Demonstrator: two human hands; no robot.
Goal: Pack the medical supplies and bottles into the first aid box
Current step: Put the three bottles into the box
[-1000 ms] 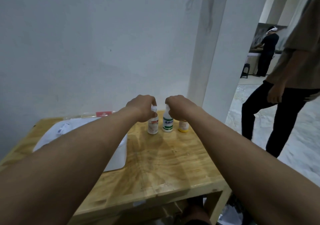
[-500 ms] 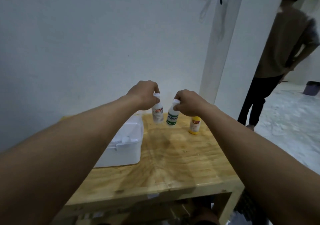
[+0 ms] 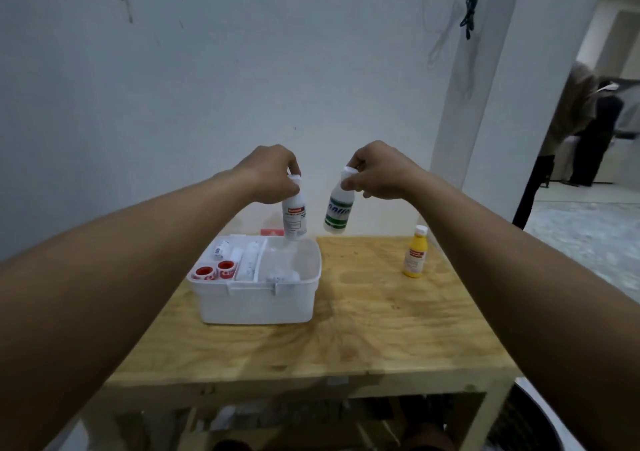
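Pale plywood is showing bare along the near edge of the table (image 3: pixel 363 339), and the white first aid box (image 3: pixel 258 303) is sitting open on it, holding red-centred tape rolls (image 3: pixel 214 272) in its left compartment and rolled dressings (image 3: pixel 249 260) alongside. The yellow bottle (image 3: pixel 414 253) is still standing apart to the right. Half a second ago both white bottles were barely off the table; now they are hanging well clear. The left hand (image 3: pixel 270 173) is pinching the red-labelled bottle (image 3: pixel 294 216) by its cap over the box's far right compartment. The right hand (image 3: pixel 377 171) is gripping the green-striped bottle (image 3: pixel 339 213), tilted, just right of the box. Lowering them in looks next.
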